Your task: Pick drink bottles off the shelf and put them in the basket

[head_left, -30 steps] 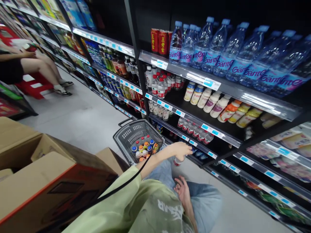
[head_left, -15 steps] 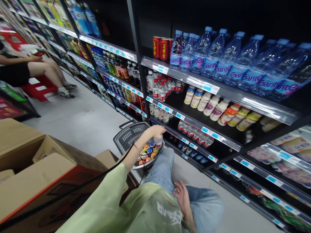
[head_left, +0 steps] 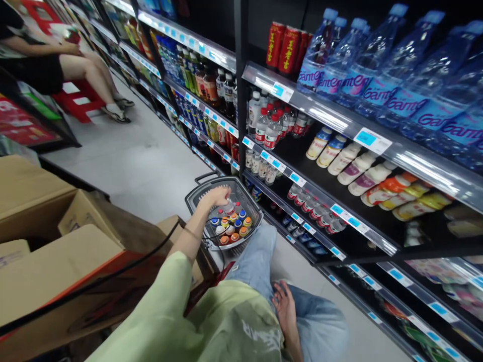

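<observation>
My left hand reaches into a black shopping basket on the floor, its fingers closed on a clear water bottle, partly hidden beneath them. Under and around it stand several small bottles with orange, blue and red caps. My right hand lies on my leg, palm turned up, fingers loosely bent and apart, with nothing in it.
Shelves of drinks line the right: large water bottles, red cans, milk drink bottles and small red-capped water bottles. Cardboard boxes stand at my left. A seated person is farther off. A black cable crosses my arm.
My left hand has moved left with the water bottle, from the basket's shelf side to over its middle. The view has shifted closer to the shelves. My right hand stays on my leg.
</observation>
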The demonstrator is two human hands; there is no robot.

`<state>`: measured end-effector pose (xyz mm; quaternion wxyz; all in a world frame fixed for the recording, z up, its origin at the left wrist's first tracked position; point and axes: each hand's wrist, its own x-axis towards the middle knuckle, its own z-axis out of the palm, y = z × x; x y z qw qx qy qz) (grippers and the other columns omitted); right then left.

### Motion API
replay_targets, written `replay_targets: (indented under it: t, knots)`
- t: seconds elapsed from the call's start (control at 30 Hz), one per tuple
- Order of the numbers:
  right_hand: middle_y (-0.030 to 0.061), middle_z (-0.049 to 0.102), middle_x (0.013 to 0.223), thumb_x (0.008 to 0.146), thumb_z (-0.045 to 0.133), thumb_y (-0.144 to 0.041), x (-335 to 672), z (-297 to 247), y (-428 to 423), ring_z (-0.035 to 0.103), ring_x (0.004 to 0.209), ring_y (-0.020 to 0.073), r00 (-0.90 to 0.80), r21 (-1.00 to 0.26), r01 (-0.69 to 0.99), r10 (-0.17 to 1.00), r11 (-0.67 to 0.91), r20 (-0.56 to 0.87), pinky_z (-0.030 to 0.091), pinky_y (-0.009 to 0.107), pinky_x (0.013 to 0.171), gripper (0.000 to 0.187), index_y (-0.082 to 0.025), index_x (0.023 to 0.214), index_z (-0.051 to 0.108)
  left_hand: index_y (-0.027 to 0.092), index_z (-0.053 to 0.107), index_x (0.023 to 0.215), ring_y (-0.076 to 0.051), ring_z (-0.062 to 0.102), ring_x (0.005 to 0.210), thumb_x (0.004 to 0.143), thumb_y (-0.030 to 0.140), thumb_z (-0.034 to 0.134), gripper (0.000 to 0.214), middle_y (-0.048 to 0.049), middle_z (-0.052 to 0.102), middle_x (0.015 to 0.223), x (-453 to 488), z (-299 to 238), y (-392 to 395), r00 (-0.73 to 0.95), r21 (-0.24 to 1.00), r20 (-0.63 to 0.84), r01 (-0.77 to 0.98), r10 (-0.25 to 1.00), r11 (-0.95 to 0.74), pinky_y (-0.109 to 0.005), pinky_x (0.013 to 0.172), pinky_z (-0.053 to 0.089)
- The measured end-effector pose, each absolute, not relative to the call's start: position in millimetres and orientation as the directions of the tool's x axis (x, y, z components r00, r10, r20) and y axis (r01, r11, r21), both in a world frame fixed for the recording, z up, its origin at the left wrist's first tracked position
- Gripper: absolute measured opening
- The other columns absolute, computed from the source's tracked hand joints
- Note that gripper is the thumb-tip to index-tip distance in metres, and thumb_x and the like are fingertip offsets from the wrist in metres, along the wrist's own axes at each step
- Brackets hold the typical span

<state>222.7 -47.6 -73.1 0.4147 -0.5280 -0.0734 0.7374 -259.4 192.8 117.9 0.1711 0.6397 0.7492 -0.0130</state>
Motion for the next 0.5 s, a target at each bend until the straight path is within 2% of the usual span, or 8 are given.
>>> replay_targets:
  t: [0.07,0.17,0.27,0.43,0.5]
  knots:
    - [-0.0009,0.083,0.106,0.067,0.086,-0.043,224.0,-70.8,-48.3,0.071,0.073,0.0209,-0.086,-0.540,-0.525,0.673,-0.657,-0.735,0.062,0.041,0.067,0.032,-0.041,0.099,0.080,0.020,0.071,0.093,-0.032,0.072,0.104,0.069,0.019,0.069,0.024,-0.0141,0.077,0.110,-273.1,99.3,189.9,-0.212,0.200,-0.268,0.942,0.940,0.269,-0.033,0.086,0.052]
    - [0.0016,0.083,0.112,0.067,0.088,-0.047,225.9,-66.3,-48.5,0.072,0.076,0.0189,-0.073,-0.545,-0.490,0.655,-0.680,-0.752,0.062,0.036,0.071,0.043,-0.036,0.108,0.080,0.015,0.072,0.104,-0.036,0.072,0.108,0.075,0.021,0.066,0.030,-0.0206,0.074,0.120,-291.0,69.0,184.1,-0.359,0.197,-0.266,0.888,0.895,0.415,-0.038,0.090,0.054]
    - [0.0019,0.083,0.114,0.069,0.087,-0.056,227.5,-62.9,-47.5,0.073,0.077,0.0170,-0.058,-0.539,-0.455,0.628,-0.709,-0.776,0.061,0.033,0.072,0.051,-0.033,0.114,0.078,0.012,0.070,0.114,-0.036,0.071,0.111,0.078,0.022,0.066,0.037,-0.0229,0.069,0.127,-306.9,37.5,176.2,-0.483,0.206,-0.276,0.815,0.831,0.542,-0.039,0.092,0.055]
    - [-0.0003,0.084,0.108,0.070,0.085,-0.063,231.4,-63.0,-50.9,0.074,0.078,0.0186,0.024,-0.506,-0.418,0.547,-0.755,-0.837,0.062,0.033,0.067,0.039,-0.034,0.095,0.077,0.010,0.067,0.112,-0.029,0.067,0.109,0.077,0.020,0.071,0.037,-0.0176,0.066,0.127,-326.3,-13.2,160.7,-0.723,0.354,-0.314,0.513,0.616,0.782,-0.035,0.097,0.054]
    - [-0.0006,0.084,0.106,0.070,0.087,-0.062,234.3,-63.5,-54.4,0.074,0.076,0.0185,0.055,-0.501,-0.403,0.526,-0.766,-0.849,0.062,0.033,0.065,0.037,-0.033,0.089,0.074,0.009,0.064,0.113,-0.026,0.065,0.108,0.078,0.020,0.071,0.037,-0.0160,0.066,0.125,-329.9,-31.6,154.6,-0.773,0.366,-0.354,0.403,0.526,0.839,-0.034,0.098,0.054]
